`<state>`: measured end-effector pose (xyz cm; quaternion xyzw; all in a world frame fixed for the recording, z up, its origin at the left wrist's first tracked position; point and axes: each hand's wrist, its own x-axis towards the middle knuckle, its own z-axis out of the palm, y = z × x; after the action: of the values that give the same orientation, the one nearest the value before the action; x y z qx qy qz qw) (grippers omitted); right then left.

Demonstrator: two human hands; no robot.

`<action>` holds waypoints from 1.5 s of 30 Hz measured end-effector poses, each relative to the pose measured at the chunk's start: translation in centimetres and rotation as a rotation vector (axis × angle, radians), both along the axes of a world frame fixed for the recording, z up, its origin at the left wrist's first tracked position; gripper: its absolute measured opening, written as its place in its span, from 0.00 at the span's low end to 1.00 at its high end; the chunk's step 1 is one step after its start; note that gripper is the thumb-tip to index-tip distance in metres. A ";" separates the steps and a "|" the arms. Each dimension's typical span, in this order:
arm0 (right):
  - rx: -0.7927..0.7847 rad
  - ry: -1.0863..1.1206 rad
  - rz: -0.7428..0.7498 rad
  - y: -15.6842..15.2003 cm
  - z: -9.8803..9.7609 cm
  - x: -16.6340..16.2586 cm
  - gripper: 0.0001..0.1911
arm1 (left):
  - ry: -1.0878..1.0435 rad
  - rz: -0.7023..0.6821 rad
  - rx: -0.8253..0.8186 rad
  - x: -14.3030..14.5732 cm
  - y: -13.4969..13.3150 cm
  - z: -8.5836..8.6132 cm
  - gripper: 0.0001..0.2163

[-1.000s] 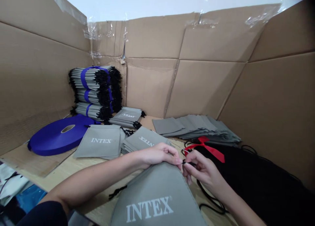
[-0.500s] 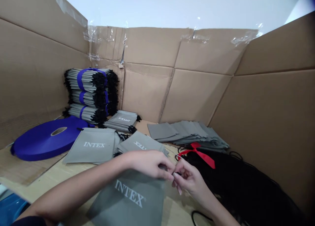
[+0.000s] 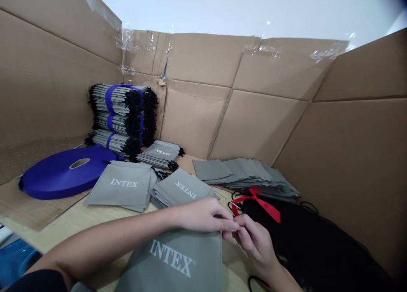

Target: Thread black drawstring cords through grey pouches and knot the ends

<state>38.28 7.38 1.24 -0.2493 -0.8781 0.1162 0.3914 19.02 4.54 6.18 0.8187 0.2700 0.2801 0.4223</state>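
Observation:
A grey fabric pouch (image 3: 173,262) printed INTEX lies in front of me, its upper edge passing under my left hand (image 3: 206,215). The left fingers are closed, and their tips meet those of my right hand (image 3: 257,241) just beyond the pouch's top right corner. My right hand is pinched closed. A thin pale rod (image 3: 234,205), like a threading needle, sticks up from between its thumb and finger. What the left fingertips grip is hidden where the hands meet.
Behind my hands lie INTEX pouches (image 3: 124,184) and another pile (image 3: 182,186). Bundled pouches (image 3: 117,122) stand at back left, beside a roll of blue strap (image 3: 57,173). Plain grey pieces (image 3: 235,171) and black cords (image 3: 314,237) with a red tie (image 3: 265,207) lie right. Cardboard walls (image 3: 197,114) enclose the table.
The view has shifted slightly. Both hands have moved a little to the right in it, and the fingertips are closer together. A dark bit seen earlier between the fingers is now hidden.

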 end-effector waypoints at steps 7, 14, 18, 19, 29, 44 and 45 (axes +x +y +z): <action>-0.019 0.192 0.019 -0.5 0.0 0.6 0.24 | -0.208 0.004 -0.094 1.9 -2.3 1.0 0.12; -0.391 0.633 0.001 0.3 0.9 -0.1 0.18 | -0.234 0.183 0.243 -5.0 -5.9 8.9 0.14; -0.524 0.507 0.096 -0.2 0.5 -1.1 0.17 | -0.060 0.266 0.224 -6.2 -2.7 7.9 0.12; -0.559 0.463 0.092 -0.2 0.2 -1.3 0.18 | -0.063 0.254 0.209 -5.9 -1.7 7.1 0.14; -0.677 0.386 0.066 -1.0 -0.5 -2.7 0.25 | 0.015 0.007 0.071 -2.8 1.9 1.9 0.12; -1.278 0.802 0.181 -0.9 -0.7 -3.7 0.26 | 0.125 0.191 0.149 -0.4 2.2 -1.4 0.14; -1.328 0.839 0.193 -0.9 -0.4 -3.6 0.27 | 0.121 0.202 0.155 -0.4 2.2 -1.5 0.14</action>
<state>34.72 6.51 0.81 -0.2890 -0.4216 0.7338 0.4474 18.66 6.78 4.67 0.8330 0.3537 0.2914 0.3101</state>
